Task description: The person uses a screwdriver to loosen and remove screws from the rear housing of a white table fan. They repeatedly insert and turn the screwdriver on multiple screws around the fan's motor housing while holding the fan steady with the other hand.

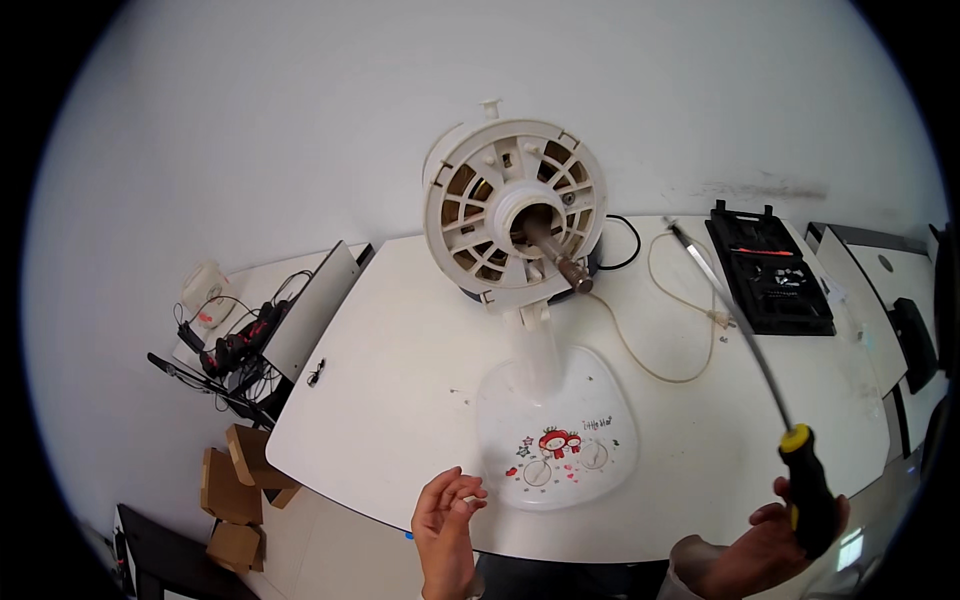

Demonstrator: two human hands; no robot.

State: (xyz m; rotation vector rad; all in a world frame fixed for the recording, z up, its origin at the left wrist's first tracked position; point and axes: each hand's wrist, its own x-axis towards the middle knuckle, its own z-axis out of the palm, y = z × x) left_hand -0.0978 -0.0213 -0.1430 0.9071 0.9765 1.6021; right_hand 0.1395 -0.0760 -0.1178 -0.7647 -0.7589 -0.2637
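Note:
A long screwdriver (811,490) with a black and yellow handle lies in my right hand (758,556), its shank slanting up and left over the table. My right fingers are around the handle, partly hidden behind it. My left hand (447,530) is held at the table's front edge, fingers loosely bent and apart, with nothing I can make out in them. Between the hands and farther back stands a desk fan without blades or grille; its round white motor housing (452,262) shows a worn metal shaft (552,252). The white fan base (525,492) carries a red cartoon print.
A pale power cord (662,379) with a plug (719,319) loops right of the fan on the white table (375,420). An open black tool case (768,270) lies at the back right. Cables (240,345) crowd a side surface at left, above cardboard boxes (230,490).

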